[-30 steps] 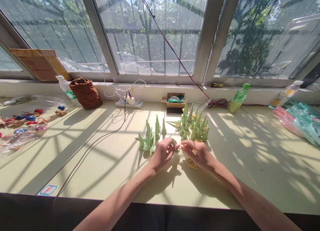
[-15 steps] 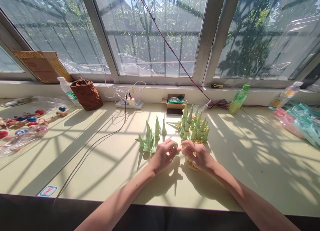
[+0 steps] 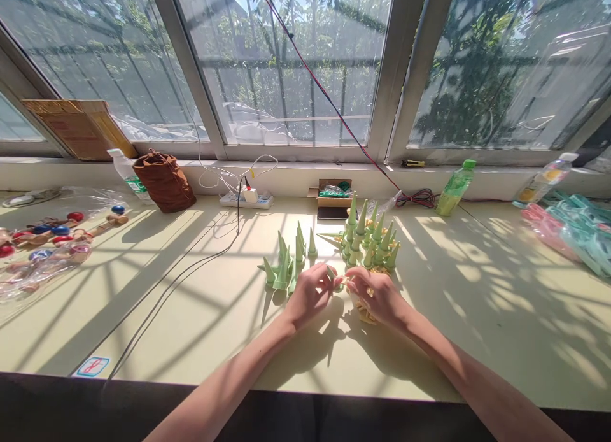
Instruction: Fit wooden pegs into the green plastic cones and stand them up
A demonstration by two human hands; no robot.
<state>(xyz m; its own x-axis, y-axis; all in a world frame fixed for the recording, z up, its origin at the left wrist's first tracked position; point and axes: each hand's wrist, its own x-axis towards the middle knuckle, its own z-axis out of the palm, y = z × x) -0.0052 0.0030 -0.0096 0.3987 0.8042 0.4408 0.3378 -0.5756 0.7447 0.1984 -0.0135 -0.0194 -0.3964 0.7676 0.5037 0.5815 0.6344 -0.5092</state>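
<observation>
with our left hand (image 3: 311, 295) we grip a green cone (image 3: 331, 274) between thumb and fingers, above the table (image 3: 191, 340). our right hand (image 3: 382, 295) is just beside it, fingertips pinched on what looks like a small yellow piece (image 3: 347, 280) close to the cone's base. partly hidden under our right hand lies a heap of yellow pieces (image 3: 365, 314). just beyond our left hand we see a loose group of green cones (image 3: 282, 273), most upright; beyond our right, a denser cluster (image 3: 361, 219) with yellow bits among it. farther back, near the sill, we have an open cardboard box (image 3: 329, 201), a white power strip (image 3: 260, 202), a brown pouch (image 3: 167, 184) and a green bottle (image 3: 453, 190). at far right we see teal and pink bags (image 3: 577, 228).
</observation>
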